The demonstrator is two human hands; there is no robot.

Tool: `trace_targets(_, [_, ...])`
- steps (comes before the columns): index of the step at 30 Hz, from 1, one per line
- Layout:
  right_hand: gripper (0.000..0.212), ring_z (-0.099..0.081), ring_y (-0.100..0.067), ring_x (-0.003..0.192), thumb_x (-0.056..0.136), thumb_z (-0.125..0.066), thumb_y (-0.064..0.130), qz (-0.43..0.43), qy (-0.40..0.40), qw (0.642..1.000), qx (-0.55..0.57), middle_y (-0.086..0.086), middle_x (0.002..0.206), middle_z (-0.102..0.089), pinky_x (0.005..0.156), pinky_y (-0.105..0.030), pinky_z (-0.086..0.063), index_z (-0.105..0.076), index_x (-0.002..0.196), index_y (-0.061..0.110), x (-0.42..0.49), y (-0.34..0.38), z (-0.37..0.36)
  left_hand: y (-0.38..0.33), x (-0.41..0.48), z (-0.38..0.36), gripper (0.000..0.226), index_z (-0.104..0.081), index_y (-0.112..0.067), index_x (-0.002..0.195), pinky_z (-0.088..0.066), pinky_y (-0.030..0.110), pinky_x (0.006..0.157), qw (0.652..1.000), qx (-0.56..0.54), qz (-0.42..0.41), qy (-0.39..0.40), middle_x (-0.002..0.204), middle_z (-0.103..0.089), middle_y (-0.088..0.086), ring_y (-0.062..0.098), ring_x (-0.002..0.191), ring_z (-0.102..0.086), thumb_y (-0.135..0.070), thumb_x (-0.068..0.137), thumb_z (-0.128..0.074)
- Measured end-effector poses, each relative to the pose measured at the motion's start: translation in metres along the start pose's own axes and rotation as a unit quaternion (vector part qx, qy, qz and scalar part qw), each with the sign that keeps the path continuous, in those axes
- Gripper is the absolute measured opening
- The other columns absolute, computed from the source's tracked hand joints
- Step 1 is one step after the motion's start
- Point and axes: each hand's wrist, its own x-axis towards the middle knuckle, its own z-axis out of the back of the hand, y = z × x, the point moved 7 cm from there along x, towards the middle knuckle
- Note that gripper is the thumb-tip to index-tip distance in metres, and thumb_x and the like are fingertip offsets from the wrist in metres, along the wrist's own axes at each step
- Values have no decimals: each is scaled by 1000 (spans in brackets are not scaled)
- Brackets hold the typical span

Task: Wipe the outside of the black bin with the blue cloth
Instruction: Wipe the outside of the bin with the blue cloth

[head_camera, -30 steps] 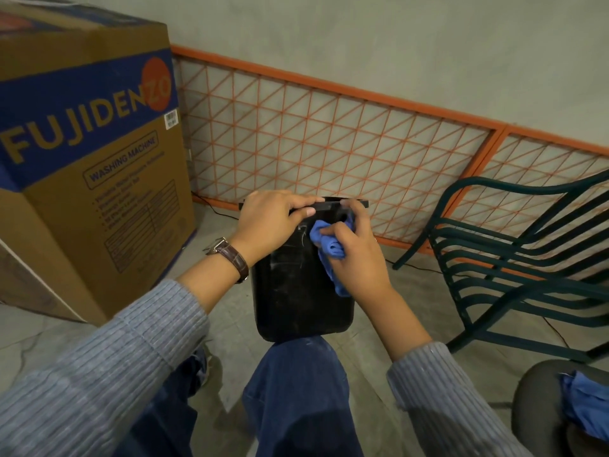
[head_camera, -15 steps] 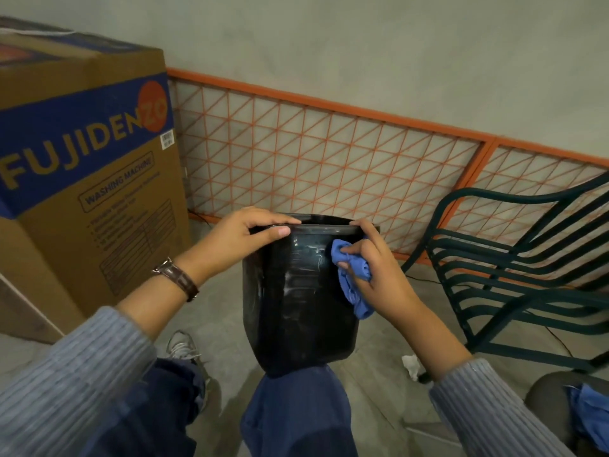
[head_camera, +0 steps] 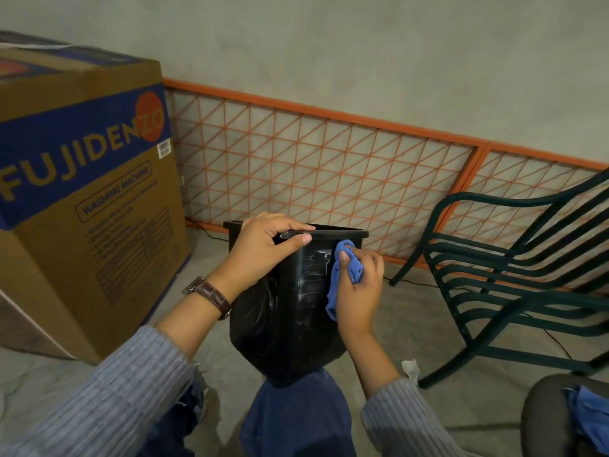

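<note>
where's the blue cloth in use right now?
Head view, centre-right: the blue cloth is bunched in the right hand, pressed against the upper right side of the black bin just below its rim.

Single head-worn view, forward and down, close over the lap, facing the wall (head_camera: 362, 54).

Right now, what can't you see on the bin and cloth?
Head view:
- Inside of the black bin: hidden by its wall.
- Its bottom: behind the knee.
- Part of the blue cloth: under the right hand.
- Small print on the box: blurred.
- The green chair: cut off by the right edge.
</note>
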Motion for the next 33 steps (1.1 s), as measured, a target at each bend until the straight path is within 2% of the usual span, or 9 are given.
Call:
trace_targets(4, [27, -50, 0, 94, 90, -55, 31, 85, 79, 993, -25, 5, 100, -47, 80, -9, -40, -64, 96, 6, -6, 23, -12, 3, -2, 2, 23, -66, -39, 99, -44, 40, 91, 1000, 7, -5, -11, 93, -66, -20, 2, 94, -57, -48, 79, -59])
trace_targets(7, [27, -49, -3, 99, 91, -55, 32, 117, 143, 981, -63, 3, 106, -47, 84, -10, -41, -64, 100, 8, -14, 9, -13, 9, -5, 4, 17, -67, -36, 100, -45, 36, 89, 1000, -1, 3, -14, 91, -63, -25, -1, 93, -55, -34, 83, -65])
trace_targets(12, [9, -51, 8, 87, 93, -57, 18, -29, 51, 998, 30, -2, 97, -52, 76, -4, -38, -60, 87, 12, 5, 1, -5, 3, -5, 2, 19, -70, -30, 100, -47, 34, 88, 1000, 2, 3, -21, 91, -64, -23, -1, 92, -57, -33, 81, -67])
trace_targets(14, [9, -51, 7, 87, 93, -56, 17, -3, 56, 998, 25, -2, 97, -51, 76, -4, -38, -59, 86, 12, 5, 11, -10, 1, -4, 1, 20, -70, -29, 100, -47, 32, 88, 1000, 0, 4, -20, 90, -63, -24, -3, 92, -57, -32, 80, -68])
trace_targets(18, [20, -51, 0, 93, 90, -54, 31, 67, 128, 989, -2, 1, 100, -48, 80, -8, -40, -62, 92, 12, -5, 7, -12, 2, -7, 2, 20, -69, -32, 99, -48, 36, 87, 1000, -3, 1, -31, 88, -62, -25, -2, 89, -57, -35, 79, -68])
trace_targets(21, [7, -52, 4, 90, 92, -58, 23, 4, 125, 992, 35, 1, 97, -50, 79, -7, -39, -58, 87, 18, 4, -3, -9, 1, -8, 0, 25, -67, -37, 100, -44, 45, 89, 998, 26, 0, -51, 86, -62, -26, 2, 89, -57, -49, 79, -59])
trace_targets(23, [4, -53, 6, 91, 92, -57, 16, -29, 111, 991, 65, -1, 99, -54, 80, -6, -39, -58, 92, 19, 9, -2, -10, -1, -8, -2, 27, -67, -37, 99, -41, 47, 89, 996, 59, -7, -60, 86, -62, -24, 5, 89, -56, -52, 80, -54])
trace_targets(29, [10, -51, 0, 94, 91, -57, 17, 65, 179, 981, 26, -2, 99, -49, 84, -9, -39, -63, 97, 14, 2, 5, -18, 2, -7, -3, 24, -65, -38, 101, -38, 46, 93, 996, 74, -5, -42, 88, -56, -31, 4, 95, -55, -49, 83, -55])
trace_targets(33, [8, -52, -2, 92, 92, -57, 19, 26, 164, 986, 30, -8, 99, -52, 83, -9, -38, -64, 94, 16, 13, -6, -16, 8, -5, -1, 27, -65, -41, 101, -42, 51, 91, 998, 38, -1, -44, 91, -61, -28, 3, 97, -57, -54, 81, -52])
